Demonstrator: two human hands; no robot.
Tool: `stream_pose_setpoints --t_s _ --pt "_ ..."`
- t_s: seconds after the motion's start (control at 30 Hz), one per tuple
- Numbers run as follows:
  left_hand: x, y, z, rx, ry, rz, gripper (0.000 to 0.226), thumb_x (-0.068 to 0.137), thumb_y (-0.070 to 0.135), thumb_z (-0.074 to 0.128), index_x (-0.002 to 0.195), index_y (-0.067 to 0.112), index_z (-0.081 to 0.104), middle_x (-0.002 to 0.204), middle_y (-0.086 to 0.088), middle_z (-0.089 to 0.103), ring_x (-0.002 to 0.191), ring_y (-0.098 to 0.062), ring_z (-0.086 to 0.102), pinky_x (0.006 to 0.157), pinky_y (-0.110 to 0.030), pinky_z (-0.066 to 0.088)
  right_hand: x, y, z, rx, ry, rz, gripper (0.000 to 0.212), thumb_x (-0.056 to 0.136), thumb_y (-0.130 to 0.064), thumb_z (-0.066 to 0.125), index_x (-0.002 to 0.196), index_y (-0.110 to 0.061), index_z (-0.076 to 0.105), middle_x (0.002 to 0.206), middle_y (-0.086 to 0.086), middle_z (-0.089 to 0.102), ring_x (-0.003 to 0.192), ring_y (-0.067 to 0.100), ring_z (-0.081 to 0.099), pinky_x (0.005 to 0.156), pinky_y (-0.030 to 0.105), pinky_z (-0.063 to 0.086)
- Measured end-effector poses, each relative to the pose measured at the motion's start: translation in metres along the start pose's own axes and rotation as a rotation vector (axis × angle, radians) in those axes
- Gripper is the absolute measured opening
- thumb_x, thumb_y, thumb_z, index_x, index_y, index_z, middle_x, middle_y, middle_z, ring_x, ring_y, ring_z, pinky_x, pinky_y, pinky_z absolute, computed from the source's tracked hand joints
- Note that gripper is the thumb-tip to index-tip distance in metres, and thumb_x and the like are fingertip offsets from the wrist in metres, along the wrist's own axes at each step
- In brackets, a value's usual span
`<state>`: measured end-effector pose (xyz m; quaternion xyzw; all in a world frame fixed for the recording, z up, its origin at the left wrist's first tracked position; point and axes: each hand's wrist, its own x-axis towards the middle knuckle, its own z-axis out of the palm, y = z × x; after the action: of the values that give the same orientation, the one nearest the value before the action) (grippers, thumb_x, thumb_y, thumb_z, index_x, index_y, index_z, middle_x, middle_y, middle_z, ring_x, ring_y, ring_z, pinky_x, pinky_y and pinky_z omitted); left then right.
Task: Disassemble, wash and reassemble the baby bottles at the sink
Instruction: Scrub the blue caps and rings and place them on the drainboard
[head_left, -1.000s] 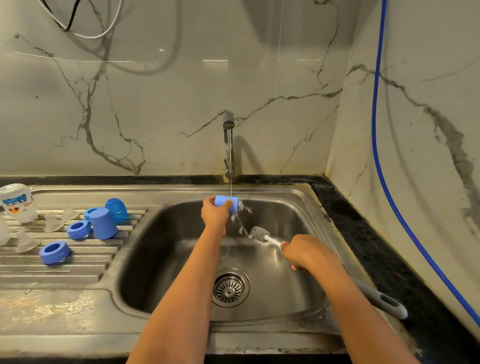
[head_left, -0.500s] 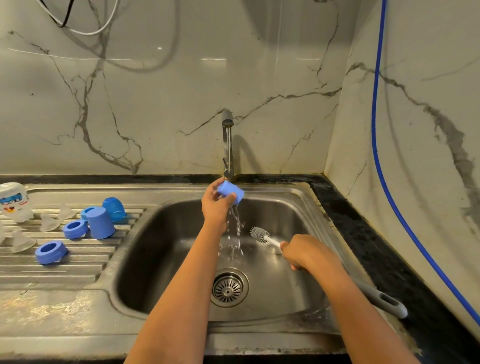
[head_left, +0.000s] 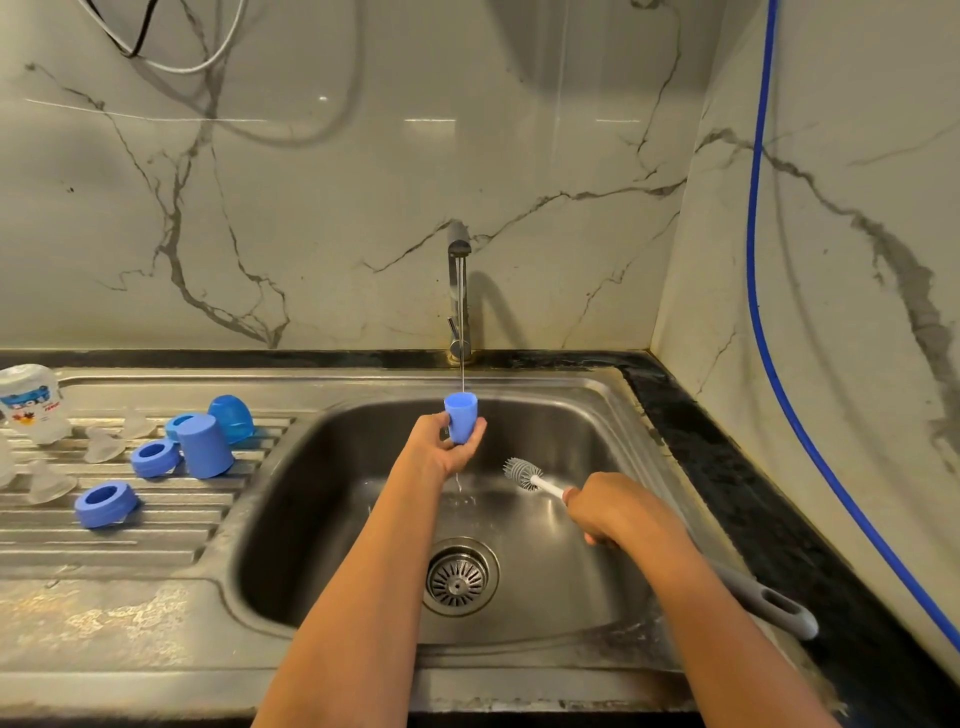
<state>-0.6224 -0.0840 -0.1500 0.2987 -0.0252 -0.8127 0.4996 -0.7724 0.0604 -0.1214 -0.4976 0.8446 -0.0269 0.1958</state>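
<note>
Left hand (head_left: 444, 451) grips upright cap (head_left: 460, 417) under tap (head_left: 459, 291).

A small cup-shaped plastic cap (head_left: 460, 415) is coloured blue; the pale marble wall (head_left: 311, 234) is veined grey; the bottle brush (head_left: 522, 474) is coloured grey and white.

The blue cap (head_left: 460, 418) has been turned from tilted to upright in the left hand (head_left: 436, 454), its open mouth brought under the tap (head_left: 459, 291). The splashing below it has been reduced to a thin trickle
</note>
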Motion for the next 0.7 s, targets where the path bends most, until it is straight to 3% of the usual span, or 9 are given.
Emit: stream_pose_setpoints --t_s 0.2,0.7 --pt "0.0 0.0007 -0.004 0.085 0.049 -0.033 0.042 0.097 0.018 0.054 0.131 -0.006 0.045 0.126 -0.022 0.053 0.104 -0.032 0.061 0.091 -0.035 0.054 -0.0011 0.0007 -0.0003 -0.01 0.012 -0.008 0.035 0.095 -0.026 0.043 0.063 -0.014 0.051 0.063 0.002 0.055 0.055 0.017 0.049 0.072 0.029 0.044" --pt "0.0007 0.0007 -0.0064 0.135 0.048 -0.042 0.039 0.097 0.018 0.053 0.127 -0.006 0.047 0.123 -0.021 0.052 0.095 -0.029 0.059 0.086 -0.034 0.054 0.0019 0.0017 0.0007 -0.01 0.007 -0.011 0.035 0.094 -0.025 0.044 0.063 -0.013 0.053 0.064 0.003 0.055 0.055 0.018 0.051 0.069 0.029 0.045"
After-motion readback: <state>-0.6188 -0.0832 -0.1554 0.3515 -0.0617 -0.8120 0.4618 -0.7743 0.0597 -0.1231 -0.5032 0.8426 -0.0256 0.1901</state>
